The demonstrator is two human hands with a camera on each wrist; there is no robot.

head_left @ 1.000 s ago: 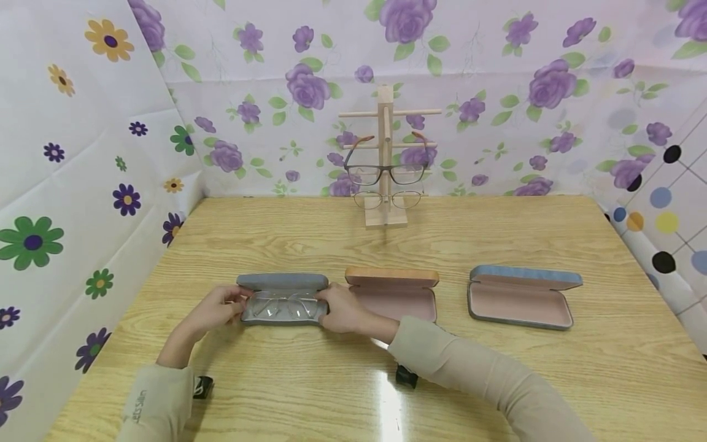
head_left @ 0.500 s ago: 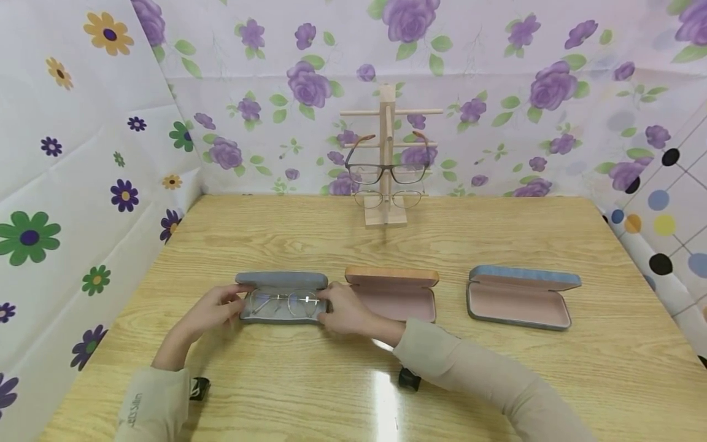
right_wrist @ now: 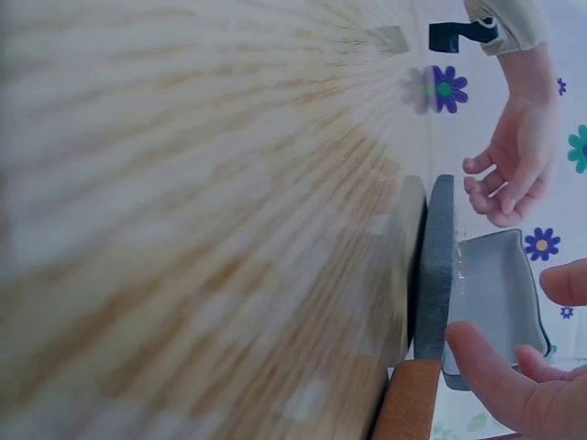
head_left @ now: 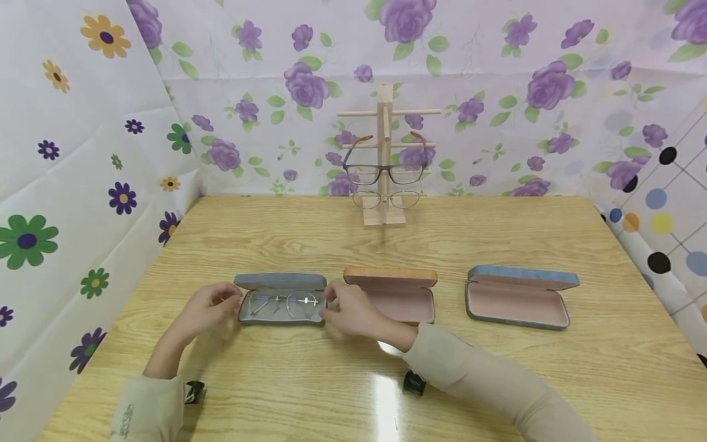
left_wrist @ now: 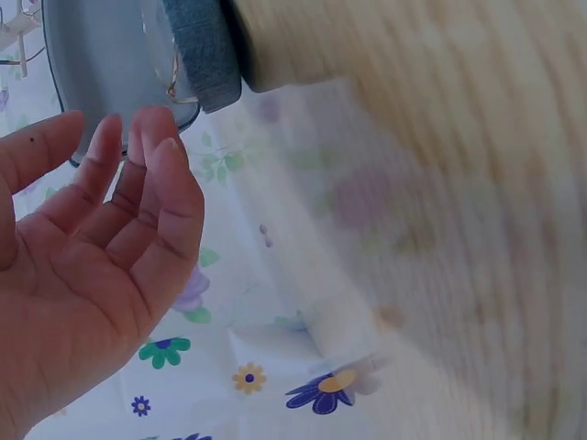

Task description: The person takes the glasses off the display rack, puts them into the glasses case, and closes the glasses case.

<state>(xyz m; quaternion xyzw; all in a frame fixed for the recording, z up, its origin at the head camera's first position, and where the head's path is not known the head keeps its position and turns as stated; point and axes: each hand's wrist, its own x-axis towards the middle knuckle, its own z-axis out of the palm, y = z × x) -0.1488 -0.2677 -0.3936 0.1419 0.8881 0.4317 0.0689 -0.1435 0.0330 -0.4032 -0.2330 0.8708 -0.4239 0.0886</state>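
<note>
A grey-blue glasses case (head_left: 280, 282) lies with its lid raised on the wooden table. In it rest thin-rimmed glasses (head_left: 280, 298). My left hand (head_left: 204, 311) is just off the case's left end, its fingers loosely bent and holding nothing. The left wrist view shows that hand (left_wrist: 101, 257) palm up-close beside the case (left_wrist: 209, 55). At the right end of the case is my right hand (head_left: 355, 311). Seen from the right wrist, its thumb and fingers (right_wrist: 500, 376) are spread apart near the case wall; whether a fingertip touches it I cannot tell.
An orange-lidded case (head_left: 392, 275) stands open just right of my right hand. Farther right is another open case with a blue lid (head_left: 521, 276). A wooden stand (head_left: 385, 212) at the back carries dark-framed glasses (head_left: 405, 174) and thin-rimmed glasses (head_left: 405, 199). Patterned cloth (head_left: 248, 153) borders the table.
The glasses have settled flat in the grey-blue case. My left hand has come away leftward from the case's end, and the right hand's fingers have loosened at the other end.
</note>
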